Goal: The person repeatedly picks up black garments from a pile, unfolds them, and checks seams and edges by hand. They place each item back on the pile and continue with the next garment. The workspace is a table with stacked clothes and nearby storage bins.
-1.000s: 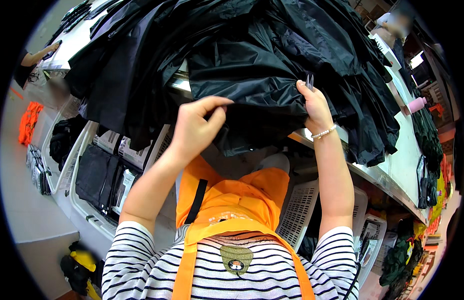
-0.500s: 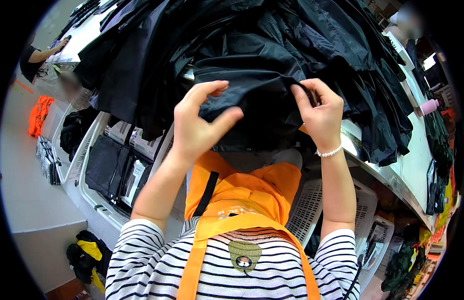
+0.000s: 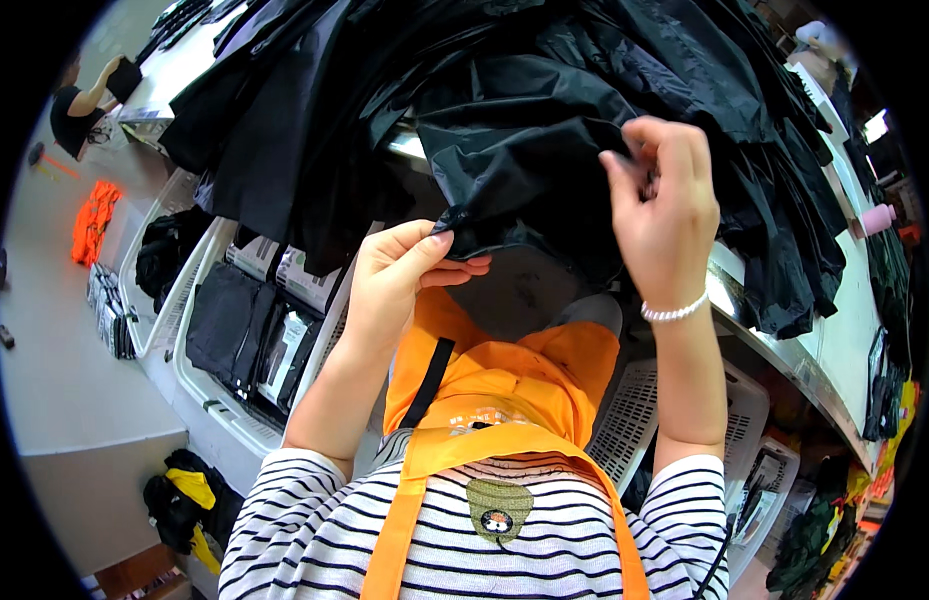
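Fingers of our left hand pinch a corner of the black garment, thumb pressed on top and the other fingertips curled beneath it, while the fingers of our right hand are bunched together around another fold of the same cloth, higher up and to the right. A second ago both hands were raised level against the cloth, the left one flat and spread; half a second ago they had drawn close together at its lower hem. Now the left hand has dropped lower and taken a firm pinch, and the right has lifted, so the stretch of fabric between them runs on a slant and looks pulled taut. We judge that we have found two points on one piece and are separating it from the heap. The garment hangs over the near edge of the surface, still joined to the dark pile spread across it. White baskets stand below at the left, holding more dark folded cloth.
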Demonstrator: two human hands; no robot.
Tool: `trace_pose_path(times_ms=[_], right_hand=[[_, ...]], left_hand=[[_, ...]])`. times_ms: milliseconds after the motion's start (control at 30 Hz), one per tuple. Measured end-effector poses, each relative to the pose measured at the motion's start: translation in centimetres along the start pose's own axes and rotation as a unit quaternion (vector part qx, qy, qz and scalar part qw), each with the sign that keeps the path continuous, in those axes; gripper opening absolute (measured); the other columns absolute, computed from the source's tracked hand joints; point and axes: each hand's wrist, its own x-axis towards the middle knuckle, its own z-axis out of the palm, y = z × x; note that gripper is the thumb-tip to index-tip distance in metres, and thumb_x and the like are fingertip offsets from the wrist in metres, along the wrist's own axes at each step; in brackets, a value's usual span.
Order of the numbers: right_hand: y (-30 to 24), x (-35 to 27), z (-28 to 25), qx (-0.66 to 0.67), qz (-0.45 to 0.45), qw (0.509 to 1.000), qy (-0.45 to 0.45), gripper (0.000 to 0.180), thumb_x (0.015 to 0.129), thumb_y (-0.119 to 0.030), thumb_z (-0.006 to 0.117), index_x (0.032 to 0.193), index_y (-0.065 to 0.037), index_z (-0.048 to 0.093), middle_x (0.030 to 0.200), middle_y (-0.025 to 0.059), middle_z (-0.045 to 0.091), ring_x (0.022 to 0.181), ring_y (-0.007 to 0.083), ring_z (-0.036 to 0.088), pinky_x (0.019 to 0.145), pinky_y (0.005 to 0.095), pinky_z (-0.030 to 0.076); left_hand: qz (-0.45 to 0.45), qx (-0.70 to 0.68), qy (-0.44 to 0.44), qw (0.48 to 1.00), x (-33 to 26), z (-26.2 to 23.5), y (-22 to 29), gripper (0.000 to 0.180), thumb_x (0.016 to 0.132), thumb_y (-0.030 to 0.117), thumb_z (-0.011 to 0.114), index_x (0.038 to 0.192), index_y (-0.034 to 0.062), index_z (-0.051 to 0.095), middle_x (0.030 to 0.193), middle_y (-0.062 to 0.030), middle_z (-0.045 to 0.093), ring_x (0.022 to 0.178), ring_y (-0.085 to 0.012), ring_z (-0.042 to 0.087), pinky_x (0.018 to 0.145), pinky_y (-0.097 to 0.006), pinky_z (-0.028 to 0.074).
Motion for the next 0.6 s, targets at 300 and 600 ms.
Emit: trace_pose_path(times_ms=[300, 600], right_hand=[[-2.6, -3.5, -0.1, 0.123, -0.093, 0.979, -0.133, 0.019, 0.067, -0.004, 0.073, 0.083, -0.009, 0.066, 0.084, 0.0039, 0.057, 0.055, 0.0200, 0.057, 0.050, 0.0300, 0.046], [-4.7, -2.3, -1.3, 0.304, 0.145, 0.927, -0.168, 0.023, 0.076, -0.007, 0.077, 0.096, -0.003, 0.066, 0.077, 0.0034, 0.060, 0.058, 0.0073, 0.053, 0.053, 0.0198, 0.043]], left_hand=[[0.084, -0.017, 0.004, 0.996, 1.0, 2.2, 0.0, 0.020, 0.093, 0.012, 0.057, 0.099, -0.0037, 0.069, 0.087, -0.0090, 0.070, 0.077, -0.0154, 0.068, 0.074, -0.026, 0.056], [0.078, -0.129, 0.005, 0.989, 0.6, 2.6, 0.8, 0.019, 0.094, 0.016, 0.059, 0.100, -0.0002, 0.068, 0.089, -0.0072, 0.069, 0.079, -0.0128, 0.067, 0.072, -0.026, 0.057]])
